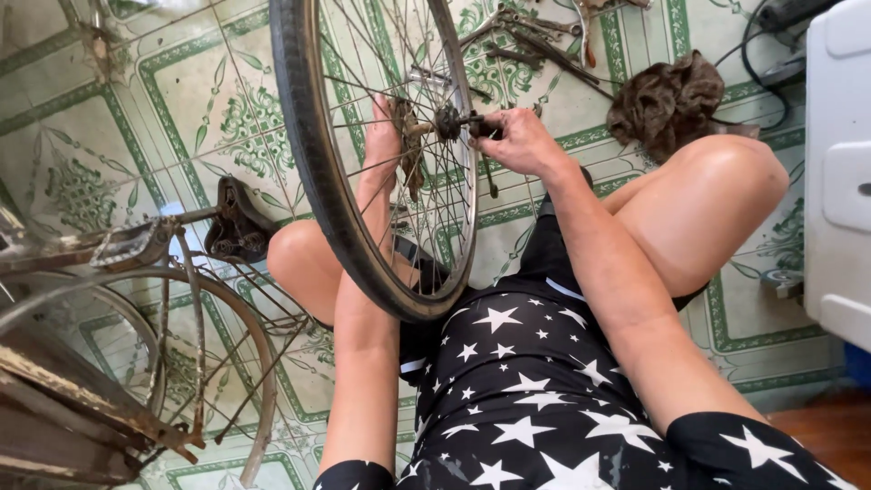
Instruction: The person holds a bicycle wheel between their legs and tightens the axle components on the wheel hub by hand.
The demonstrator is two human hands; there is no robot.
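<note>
A bicycle wheel with a black tyre and thin spokes stands upright between my knees. My left hand reaches behind the spokes and grips a grimy rag at the hub. On the near side, my right hand is closed on the end of the axle. The hub's far side is hidden by the spokes and my left hand.
An upturned rusty bicycle frame with a black saddle and a second wheel lies at the left. Several tools and a brown rag lie on the green patterned tile floor. A white box stands at right.
</note>
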